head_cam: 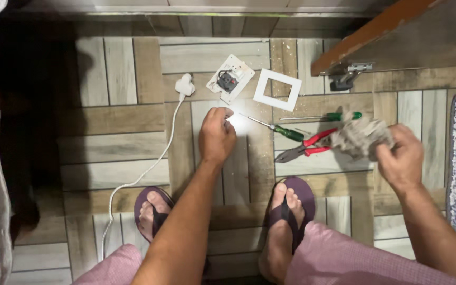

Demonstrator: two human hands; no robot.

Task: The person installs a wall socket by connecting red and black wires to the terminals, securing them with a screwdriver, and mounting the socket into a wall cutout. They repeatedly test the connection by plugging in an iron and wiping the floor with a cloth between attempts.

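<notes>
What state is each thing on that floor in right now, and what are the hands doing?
Left hand: closed over a small bright object, held above the floor.
Right hand: gripping a crumpled grey cloth.
Switch plate: lying detached, wiring side up.
White frame: lying flat, separate from the plate.
Pliers: lying flat, jaws shut.
Two green-handled screwdrivers: lying unused.
White plug: unplugged, cord trailing.

Socket plate [230,78] lies left of the frame [277,89]; screwdrivers [286,131] behind the pliers [306,150] (plug [184,85] farthest left).
</notes>
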